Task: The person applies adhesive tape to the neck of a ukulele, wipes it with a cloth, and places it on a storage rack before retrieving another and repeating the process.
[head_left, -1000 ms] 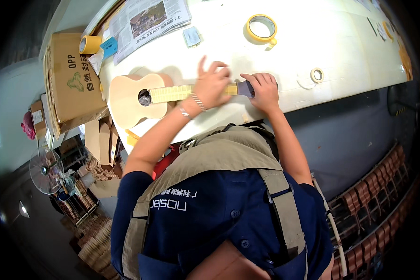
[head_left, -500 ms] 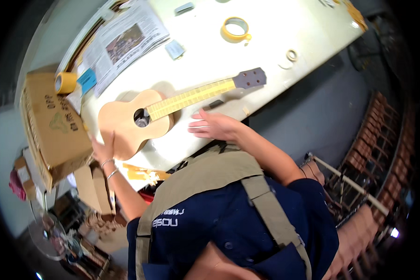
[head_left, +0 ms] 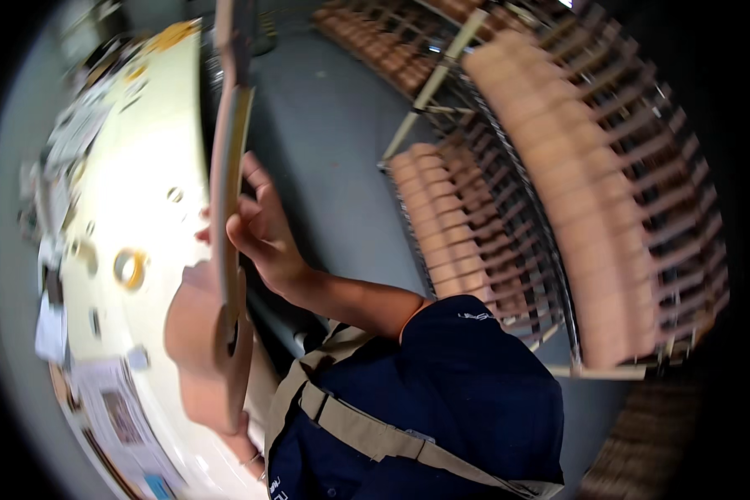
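A pale wooden ukulele (head_left: 202,354) is lifted off the white table (head_left: 146,179) and seen almost edge-on, its neck pointing up and its round body low. My right hand (head_left: 262,237) grips the neck about halfway along, fingers wrapped around it. My left hand (head_left: 246,448) is mostly hidden under the body's lower end, where it holds the instrument; only a bit of wrist shows. The view is tilted and blurred.
On the table lie a yellow tape roll (head_left: 129,268), a small ring (head_left: 175,194) and printed papers (head_left: 112,412). Metal racks (head_left: 558,208) filled with several rows of wooden parts stand to the right across a grey floor (head_left: 325,142).
The ukulele lay flat on the table; now both hands have raised it on edge. My right hand moved from the table edge onto the neck. The view has swung round sharply.
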Tool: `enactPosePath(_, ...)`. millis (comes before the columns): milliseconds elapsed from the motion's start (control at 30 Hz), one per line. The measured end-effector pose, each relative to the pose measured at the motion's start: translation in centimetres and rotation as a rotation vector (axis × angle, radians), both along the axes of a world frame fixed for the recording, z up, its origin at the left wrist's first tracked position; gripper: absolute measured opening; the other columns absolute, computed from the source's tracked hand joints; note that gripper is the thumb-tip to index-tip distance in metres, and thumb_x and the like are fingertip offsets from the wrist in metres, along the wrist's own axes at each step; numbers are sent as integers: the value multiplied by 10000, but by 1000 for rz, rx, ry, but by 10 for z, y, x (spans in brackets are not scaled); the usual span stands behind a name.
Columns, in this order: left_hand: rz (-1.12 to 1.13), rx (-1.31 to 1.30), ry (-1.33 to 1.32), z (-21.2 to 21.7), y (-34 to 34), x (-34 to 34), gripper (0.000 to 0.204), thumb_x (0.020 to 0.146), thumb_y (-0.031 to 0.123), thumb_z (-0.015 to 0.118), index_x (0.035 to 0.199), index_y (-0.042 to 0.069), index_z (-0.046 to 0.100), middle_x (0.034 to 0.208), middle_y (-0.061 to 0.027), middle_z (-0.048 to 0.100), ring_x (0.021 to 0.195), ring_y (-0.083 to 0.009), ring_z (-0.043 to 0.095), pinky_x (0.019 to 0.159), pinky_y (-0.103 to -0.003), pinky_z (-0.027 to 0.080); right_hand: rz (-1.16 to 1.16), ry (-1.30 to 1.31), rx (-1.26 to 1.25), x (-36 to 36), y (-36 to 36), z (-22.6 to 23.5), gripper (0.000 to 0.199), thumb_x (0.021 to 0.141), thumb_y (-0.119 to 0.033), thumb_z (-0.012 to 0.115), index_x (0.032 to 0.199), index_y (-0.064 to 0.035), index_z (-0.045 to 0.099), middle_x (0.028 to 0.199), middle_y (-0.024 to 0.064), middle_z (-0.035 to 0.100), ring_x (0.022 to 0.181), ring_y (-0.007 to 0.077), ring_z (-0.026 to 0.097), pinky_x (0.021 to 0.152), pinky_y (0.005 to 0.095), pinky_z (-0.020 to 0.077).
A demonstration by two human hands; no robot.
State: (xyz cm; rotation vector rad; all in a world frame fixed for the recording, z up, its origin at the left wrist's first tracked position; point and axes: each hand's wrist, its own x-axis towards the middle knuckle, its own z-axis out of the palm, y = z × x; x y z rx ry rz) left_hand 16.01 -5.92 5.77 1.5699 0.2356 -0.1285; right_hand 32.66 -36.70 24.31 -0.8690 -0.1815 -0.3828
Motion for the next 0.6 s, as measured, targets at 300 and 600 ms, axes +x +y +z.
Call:
enactPosePath(300,-688,-278,-74,-97,-236,42,773,638,113,769,1294,6,376,1265,-113,430,1163,-240,431,988,-354,336,-1299,30,-316,-183,-167,57,829,819,-4,620,1453,-84,92,985,62,470,852,106,506,720,231,464)
enactPosePath(600,-1075,-96,-345,-36,-307,79,966,593,195,864,1356,34,294,1332,-84,373,1229,-198,393,1035,-336,326,-1324,8,-146,-315,-263,49,612,910,-215,463,1451,-104,202,1216,211,454,972,335,573,896,528,462)
